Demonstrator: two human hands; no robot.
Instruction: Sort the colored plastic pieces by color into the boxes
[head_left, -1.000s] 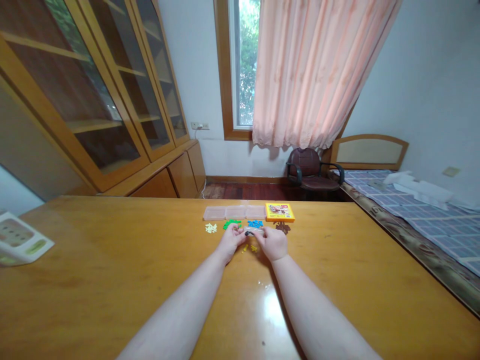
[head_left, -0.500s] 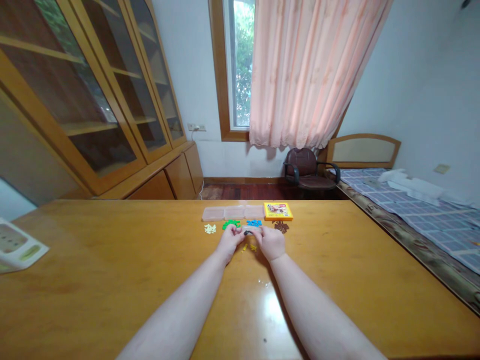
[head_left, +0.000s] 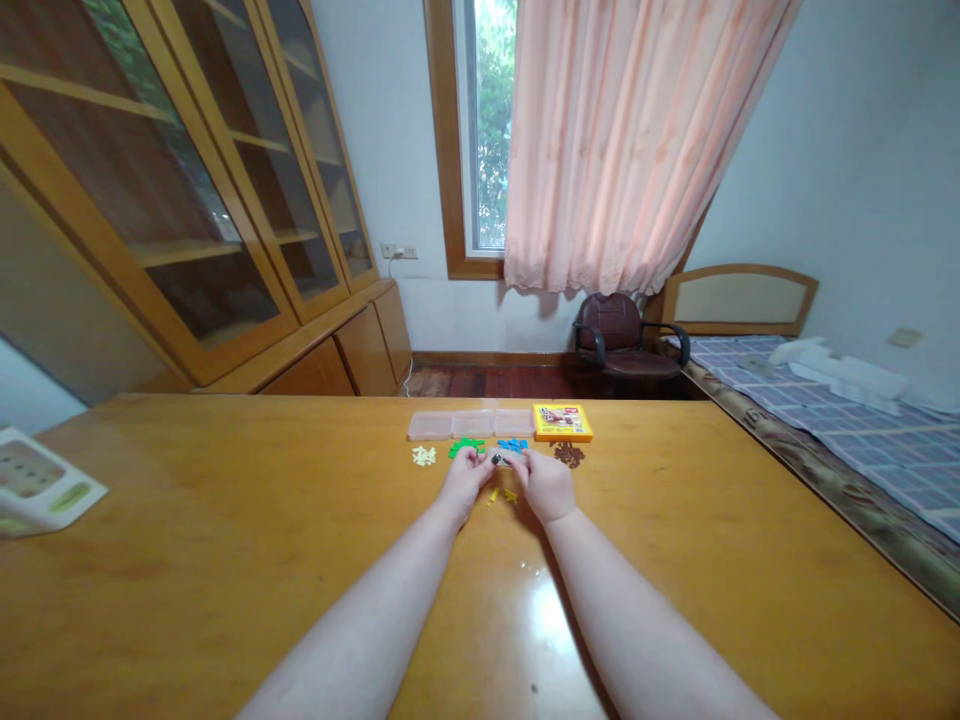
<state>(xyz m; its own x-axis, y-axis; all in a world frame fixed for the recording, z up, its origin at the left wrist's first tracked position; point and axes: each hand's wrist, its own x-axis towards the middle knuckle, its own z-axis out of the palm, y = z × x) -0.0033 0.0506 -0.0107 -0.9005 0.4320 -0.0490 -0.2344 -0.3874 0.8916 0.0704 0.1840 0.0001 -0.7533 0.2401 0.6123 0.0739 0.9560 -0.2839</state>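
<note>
My left hand and my right hand meet above the table, fingertips pinched together around a small black piece. It is too small for me to tell its exact kind. Just beyond the fingers lie a pile of green pieces and a pile of blue pieces. Pale cream pieces are heaped to the left, and brown pieces to the right. A few yellow pieces rest on the table between my wrists. A whitish thing behind the fingertips is partly hidden.
Clear plastic trays stand in a row behind the piles, beside a yellow box. At the left edge of the wooden table is a white object. A chair and a bed are past the table.
The black piece between my fingertips looks slightly turned. Both hands keep their place among the piles, while the whole view has shifted a little.
</note>
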